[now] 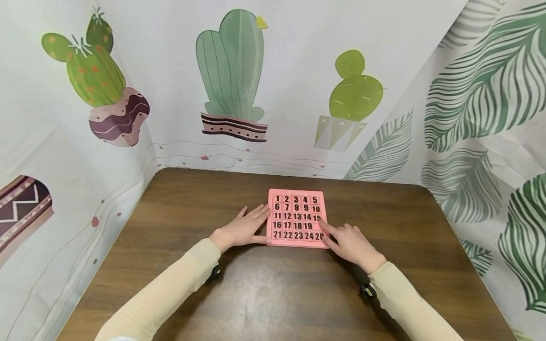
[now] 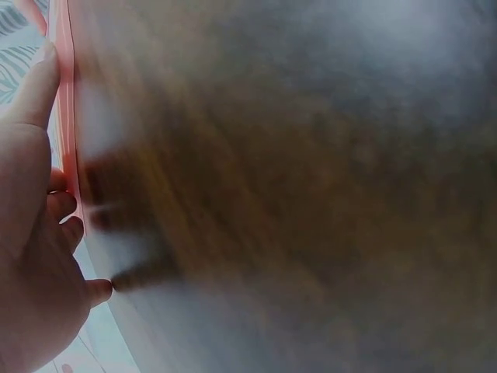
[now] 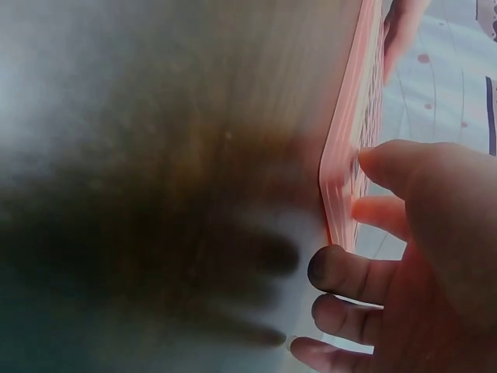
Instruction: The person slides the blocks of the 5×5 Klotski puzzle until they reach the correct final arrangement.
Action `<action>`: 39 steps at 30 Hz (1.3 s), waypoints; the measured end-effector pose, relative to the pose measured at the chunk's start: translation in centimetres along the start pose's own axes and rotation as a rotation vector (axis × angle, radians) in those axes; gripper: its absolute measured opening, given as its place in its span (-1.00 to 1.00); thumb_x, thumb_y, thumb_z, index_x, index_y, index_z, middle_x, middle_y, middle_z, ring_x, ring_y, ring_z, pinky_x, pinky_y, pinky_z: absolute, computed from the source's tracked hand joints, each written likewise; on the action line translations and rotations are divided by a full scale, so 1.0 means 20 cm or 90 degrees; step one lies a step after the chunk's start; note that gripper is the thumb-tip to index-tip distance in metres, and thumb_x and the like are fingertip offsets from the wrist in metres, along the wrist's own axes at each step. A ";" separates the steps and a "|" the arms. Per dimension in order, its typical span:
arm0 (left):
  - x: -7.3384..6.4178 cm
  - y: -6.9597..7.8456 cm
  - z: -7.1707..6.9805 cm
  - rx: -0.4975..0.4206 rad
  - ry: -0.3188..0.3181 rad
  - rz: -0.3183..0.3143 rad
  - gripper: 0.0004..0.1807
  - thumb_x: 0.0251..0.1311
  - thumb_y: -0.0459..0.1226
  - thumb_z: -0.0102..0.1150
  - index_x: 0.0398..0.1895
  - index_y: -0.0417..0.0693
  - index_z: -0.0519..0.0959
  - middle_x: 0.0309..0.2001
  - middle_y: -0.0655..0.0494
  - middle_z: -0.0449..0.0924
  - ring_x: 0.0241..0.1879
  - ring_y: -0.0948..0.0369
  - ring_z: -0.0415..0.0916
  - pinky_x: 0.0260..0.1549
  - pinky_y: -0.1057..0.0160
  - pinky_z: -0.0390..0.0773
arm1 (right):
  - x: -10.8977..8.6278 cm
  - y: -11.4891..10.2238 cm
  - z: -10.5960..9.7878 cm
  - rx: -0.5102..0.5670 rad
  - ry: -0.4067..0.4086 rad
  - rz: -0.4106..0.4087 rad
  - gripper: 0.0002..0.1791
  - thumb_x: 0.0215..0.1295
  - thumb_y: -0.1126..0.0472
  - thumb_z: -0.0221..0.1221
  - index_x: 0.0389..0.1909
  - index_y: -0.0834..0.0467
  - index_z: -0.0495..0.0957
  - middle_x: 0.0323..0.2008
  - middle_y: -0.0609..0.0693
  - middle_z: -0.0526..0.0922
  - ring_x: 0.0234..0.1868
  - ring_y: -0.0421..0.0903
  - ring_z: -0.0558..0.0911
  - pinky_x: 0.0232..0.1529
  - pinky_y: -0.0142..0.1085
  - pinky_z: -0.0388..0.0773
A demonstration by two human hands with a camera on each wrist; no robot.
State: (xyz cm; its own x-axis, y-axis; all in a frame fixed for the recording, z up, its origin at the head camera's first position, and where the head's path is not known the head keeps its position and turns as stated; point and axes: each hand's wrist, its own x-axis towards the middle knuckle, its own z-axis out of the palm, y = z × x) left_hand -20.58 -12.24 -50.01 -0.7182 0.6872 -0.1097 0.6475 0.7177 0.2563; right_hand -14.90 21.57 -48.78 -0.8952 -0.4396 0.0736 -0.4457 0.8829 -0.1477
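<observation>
A pink number slide puzzle [image 1: 297, 217] lies flat on the brown table, its black-numbered tiles in rows. In the fourth row, the bare pink gap is at the right end, after 19, with the 20 tile in the corner below. My left hand [image 1: 239, 230] steadies the puzzle's left side, fingers spread along the edge and thumb at the near left corner. On the right, my right hand [image 1: 351, 244] reaches over the edge: the index fingertip is by tile 15, the thumb on tile 20. The right wrist view shows the thumb [image 3: 388, 163] against the puzzle's face.
The wooden table [image 1: 260, 293] carries the puzzle near its far edge. Behind it hangs a white cloth [image 1: 294, 71] printed with cacti, and leaf-patterned cloth [image 1: 477, 118] hangs on the right. Both sleeved forearms reach in from the near side.
</observation>
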 end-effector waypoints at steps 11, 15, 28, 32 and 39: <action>-0.01 0.01 0.01 -0.002 0.005 0.004 0.10 0.04 0.40 -0.11 0.49 -0.06 -0.11 0.49 -0.01 -0.21 0.46 0.08 -0.25 0.29 -0.23 -0.15 | -0.02 -0.03 -0.01 0.011 -0.022 0.007 -0.44 0.28 -0.06 0.11 0.28 0.00 0.39 -0.54 -0.14 0.58 -0.41 -0.06 0.51 -0.24 -0.03 0.38; -0.01 0.01 0.01 -0.008 0.002 0.001 0.10 0.04 0.40 -0.11 0.49 -0.05 -0.12 0.49 0.00 -0.22 0.46 0.10 -0.26 0.29 -0.22 -0.16 | -0.09 -0.06 -0.01 0.014 -0.021 -0.013 -0.43 0.27 -0.09 0.12 0.29 -0.02 0.38 -0.49 -0.21 0.58 -0.42 -0.13 0.46 -0.24 -0.10 0.36; 0.00 0.00 0.00 -0.007 -0.002 -0.005 0.09 0.05 0.41 -0.13 0.49 -0.04 -0.13 0.50 0.03 -0.23 0.46 0.12 -0.28 0.30 -0.20 -0.16 | -0.22 -0.12 -0.02 -0.022 -0.007 -0.029 -0.42 0.25 -0.08 0.14 0.30 -0.07 0.37 -0.46 -0.17 0.67 -0.38 -0.09 0.48 -0.23 -0.09 0.36; 0.00 0.00 0.01 0.000 -0.005 -0.006 0.10 0.04 0.42 -0.15 0.49 -0.04 -0.14 0.50 0.03 -0.24 0.46 0.13 -0.29 0.31 -0.19 -0.16 | -0.19 -0.11 -0.01 -0.021 0.005 -0.023 -0.41 0.24 -0.06 0.16 0.30 -0.07 0.37 -0.50 -0.09 0.65 -0.44 -0.07 0.46 -0.26 -0.09 0.35; 0.01 -0.01 0.01 0.004 -0.007 -0.006 0.11 0.03 0.43 -0.14 0.49 -0.03 -0.14 0.50 0.05 -0.23 0.47 0.14 -0.30 0.31 -0.19 -0.18 | -0.15 -0.09 0.00 -0.020 -0.005 -0.008 -0.41 0.24 -0.06 0.17 0.30 -0.07 0.37 -0.51 -0.05 0.64 -0.48 -0.09 0.43 -0.29 -0.13 0.33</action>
State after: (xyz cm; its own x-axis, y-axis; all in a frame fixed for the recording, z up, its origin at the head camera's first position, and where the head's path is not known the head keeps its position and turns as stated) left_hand -20.78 -12.17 -50.23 -0.7217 0.6813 -0.1224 0.6423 0.7250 0.2488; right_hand -11.48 21.29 -48.68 -0.8892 -0.4524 0.0681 -0.4574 0.8817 -0.1157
